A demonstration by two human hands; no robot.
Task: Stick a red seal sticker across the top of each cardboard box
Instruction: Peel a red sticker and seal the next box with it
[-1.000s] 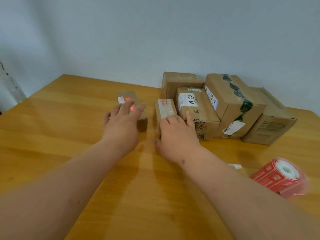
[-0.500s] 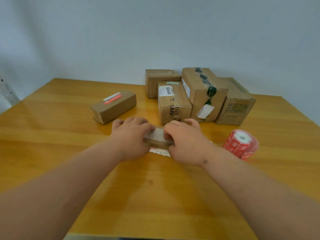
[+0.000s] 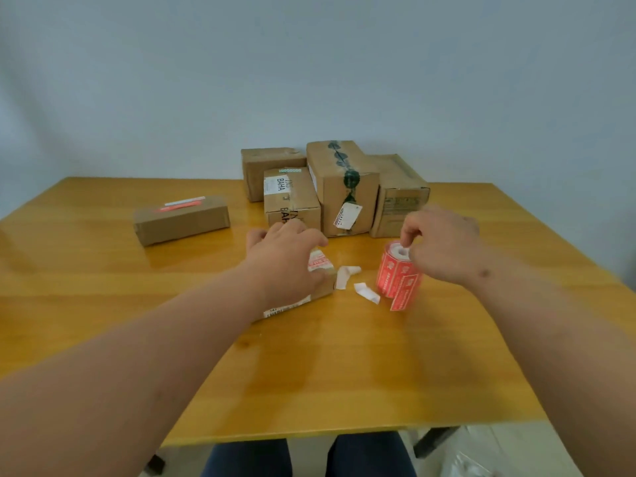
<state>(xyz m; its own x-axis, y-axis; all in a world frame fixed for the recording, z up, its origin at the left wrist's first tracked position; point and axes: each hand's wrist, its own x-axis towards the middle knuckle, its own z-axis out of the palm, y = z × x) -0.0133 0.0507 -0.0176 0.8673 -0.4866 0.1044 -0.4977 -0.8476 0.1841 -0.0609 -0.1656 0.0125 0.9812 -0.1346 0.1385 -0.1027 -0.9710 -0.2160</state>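
Now left hand (image 3: 285, 259) grasps small cardboard box (image 3: 318, 282) mid-surface; right hand (image 3: 442, 247) pinches top of red sticker roll (image 3: 399, 273) just beside it.

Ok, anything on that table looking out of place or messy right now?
Two crumpled white paper scraps lie loose on the wooden table, between the small cardboard box under the left hand and the red sticker roll at the right hand. They look like peeled backing litter. Nothing else stands out.
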